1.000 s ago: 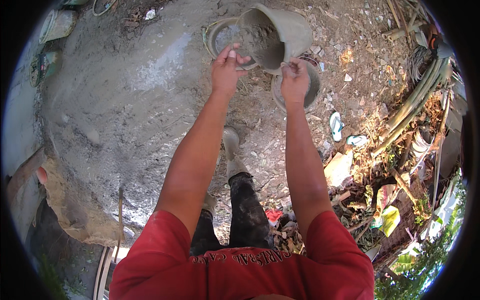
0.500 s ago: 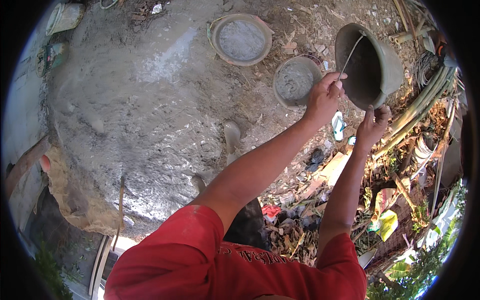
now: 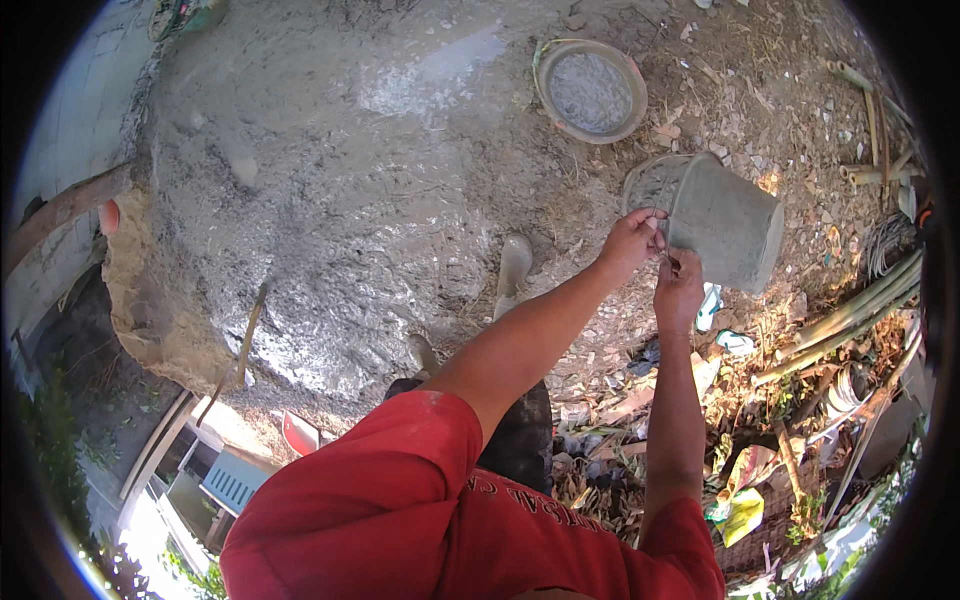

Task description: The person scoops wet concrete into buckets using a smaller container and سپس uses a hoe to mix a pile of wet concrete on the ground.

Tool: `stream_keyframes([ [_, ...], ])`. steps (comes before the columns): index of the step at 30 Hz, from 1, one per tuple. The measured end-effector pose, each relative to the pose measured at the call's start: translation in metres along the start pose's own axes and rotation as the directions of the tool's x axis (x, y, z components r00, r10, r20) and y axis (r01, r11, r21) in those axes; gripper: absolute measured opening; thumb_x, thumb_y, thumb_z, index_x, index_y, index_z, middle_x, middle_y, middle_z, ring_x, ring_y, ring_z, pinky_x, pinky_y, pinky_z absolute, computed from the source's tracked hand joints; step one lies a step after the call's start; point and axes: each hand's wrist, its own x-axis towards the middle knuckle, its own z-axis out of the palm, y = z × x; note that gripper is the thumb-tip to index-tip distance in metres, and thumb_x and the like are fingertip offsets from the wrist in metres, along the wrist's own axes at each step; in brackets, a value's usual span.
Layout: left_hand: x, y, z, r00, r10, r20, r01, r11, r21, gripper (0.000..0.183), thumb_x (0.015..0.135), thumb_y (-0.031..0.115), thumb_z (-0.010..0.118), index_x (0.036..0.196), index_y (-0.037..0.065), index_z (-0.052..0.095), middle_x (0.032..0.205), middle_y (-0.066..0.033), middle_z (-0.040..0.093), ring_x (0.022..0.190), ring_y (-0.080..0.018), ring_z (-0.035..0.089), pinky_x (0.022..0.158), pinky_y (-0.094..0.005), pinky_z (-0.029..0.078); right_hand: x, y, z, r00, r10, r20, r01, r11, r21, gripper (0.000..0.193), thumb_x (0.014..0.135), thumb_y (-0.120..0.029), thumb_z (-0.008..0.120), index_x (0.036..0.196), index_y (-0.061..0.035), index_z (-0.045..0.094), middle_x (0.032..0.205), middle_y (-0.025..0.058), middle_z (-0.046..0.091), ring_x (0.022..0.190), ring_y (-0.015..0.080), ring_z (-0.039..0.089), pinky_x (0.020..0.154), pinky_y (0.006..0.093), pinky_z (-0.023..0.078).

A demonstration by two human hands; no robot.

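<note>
A grey mud-caked bucket hangs tipped on its side in front of me, its base toward the right and its mouth toward the left. At its rim my left hand is closed, pinching the thin wire handle. Just beside it, my right hand is closed with its fingertips at the near edge of the rim, where the handle meets it. Exactly what the right fingertips grip is partly hidden. Behind the tipped bucket, another bucket of wet mortar is mostly covered.
A round basin of grey, watery mix stands beyond. Wet mortar spreads over the ground at left, with a wooden handle sticking up. My muddy boot stands at its edge. Sandals, bamboo poles and litter lie right.
The bucket has swung lower and turned, its dark inside now facing away. My right hand has moved left, close to my left hand. The view has shifted, and the mortar bucket is now mostly hidden.
</note>
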Motion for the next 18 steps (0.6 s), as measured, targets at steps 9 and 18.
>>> stream_keyframes([
  [9, -0.256, 0.093, -0.261, 0.764, 0.454, -0.458, 0.040, 0.675, 0.736, 0.024, 0.098, 0.020, 0.053, 0.114, 0.017, 0.070, 0.092, -0.0145, 0.070, 0.086, -0.0271, 0.068, 0.081, -0.0384, 0.052, -0.129, -0.145, 0.042, 0.940, -0.011, 0.341, 0.006, 1.000, 0.016, 0.046, 0.087, -0.013, 0.068, 0.130, -0.0049, 0.053, 0.116, 0.0200, 0.062, 0.108, 0.0349, 0.063, 0.091, 0.0426, 0.051],
  [18, -0.711, 0.007, -0.548, -0.150, 0.399, -0.905, 0.360, 0.874, 0.325, 0.026, 0.094, 0.028, 0.055, 0.106, 0.016, 0.075, 0.111, -0.0130, 0.072, 0.106, -0.0339, 0.067, 0.092, -0.0426, 0.052, -0.151, -0.167, 0.006, 0.796, -0.126, 0.593, 0.129, 0.991, 0.037, 0.039, 0.083, -0.019, 0.067, 0.121, -0.0069, 0.064, 0.108, 0.0177, 0.071, 0.102, 0.0345, 0.068, 0.091, 0.0412, 0.052],
])
